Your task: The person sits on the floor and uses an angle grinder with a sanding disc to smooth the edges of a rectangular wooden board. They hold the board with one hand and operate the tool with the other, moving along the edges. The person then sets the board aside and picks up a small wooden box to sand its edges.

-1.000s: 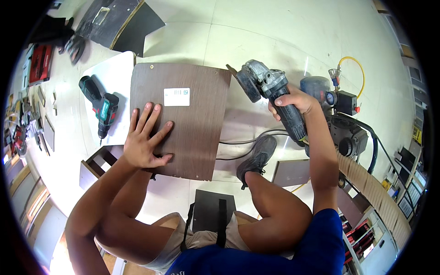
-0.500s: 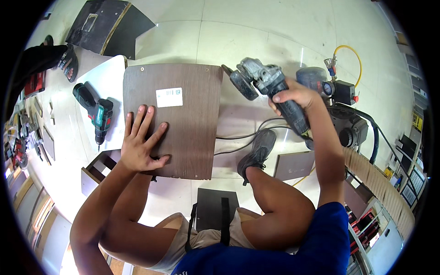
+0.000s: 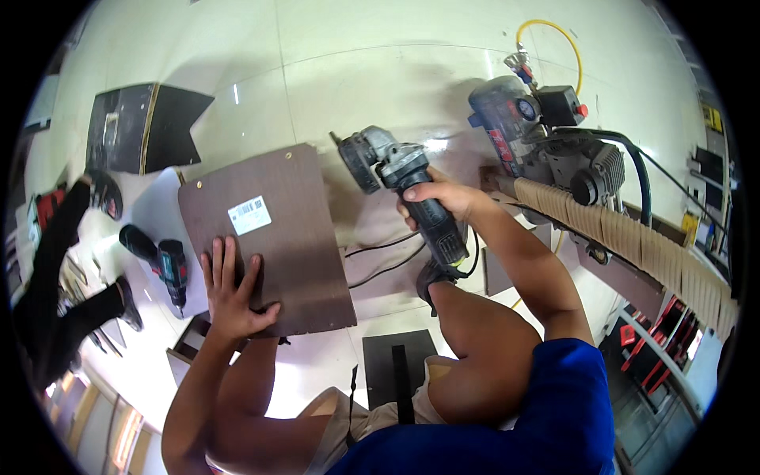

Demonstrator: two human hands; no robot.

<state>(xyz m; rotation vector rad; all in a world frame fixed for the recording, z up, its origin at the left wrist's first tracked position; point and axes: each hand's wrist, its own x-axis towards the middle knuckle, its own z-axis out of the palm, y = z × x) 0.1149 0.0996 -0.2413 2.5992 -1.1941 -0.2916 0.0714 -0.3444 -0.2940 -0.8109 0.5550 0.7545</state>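
Here the left hand [image 3: 236, 307] lies palm-down, fingers [image 3: 229, 263] spread, on the board [image 3: 297, 229]

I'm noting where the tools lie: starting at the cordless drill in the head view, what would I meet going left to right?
Cordless drill → brown board → angle grinder → air compressor with a gauge.

We see a bright floor [image 3: 380, 87] with white glare spots and soft shadows; toward the black rim, straight edges bend.
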